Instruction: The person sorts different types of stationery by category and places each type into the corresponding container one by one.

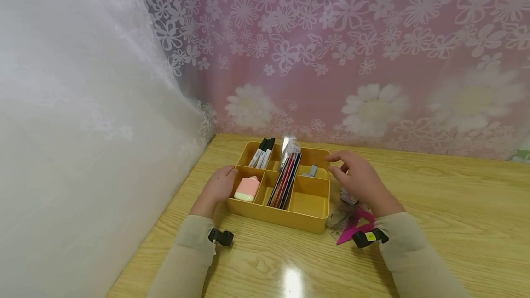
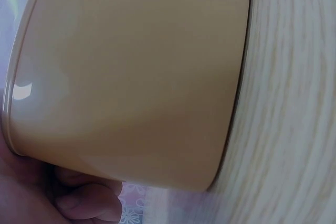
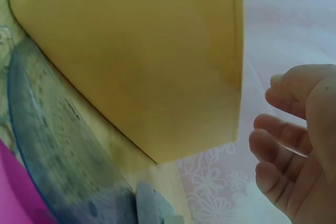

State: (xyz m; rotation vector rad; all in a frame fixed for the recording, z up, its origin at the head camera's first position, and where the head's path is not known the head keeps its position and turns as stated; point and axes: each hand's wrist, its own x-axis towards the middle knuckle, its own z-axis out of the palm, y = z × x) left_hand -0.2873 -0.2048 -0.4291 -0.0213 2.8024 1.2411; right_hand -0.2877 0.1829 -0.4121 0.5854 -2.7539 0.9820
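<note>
A yellow divided organizer box (image 1: pixel 265 213) sits on the wooden table. My left hand (image 1: pixel 218 185) holds its left wall, thumb at the rim; in the left wrist view the fingers curl against the box's outer side. Beside the right back corner, my right hand (image 1: pixel 358 176) hovers with fingers loosely bent and nothing between them. The right wrist view shows a gap between those fingers and the box wall. Inside the box are markers (image 1: pixel 262 156), a pink bottle-like item (image 1: pixel 247 188), several pencils (image 1: pixel 285 180), a clear packet (image 1: pixel 288 146) and small grey pieces (image 1: pixel 313 170).
Right of the box lie a magenta set square (image 1: pixel 351 232), a transparent protractor (image 3: pixel 63 129) and small grey objects (image 3: pixel 147 203). A floral curtain (image 1: pixel 314 82) hangs behind the table, and a white sheet (image 1: pixel 83 128) borders the left side.
</note>
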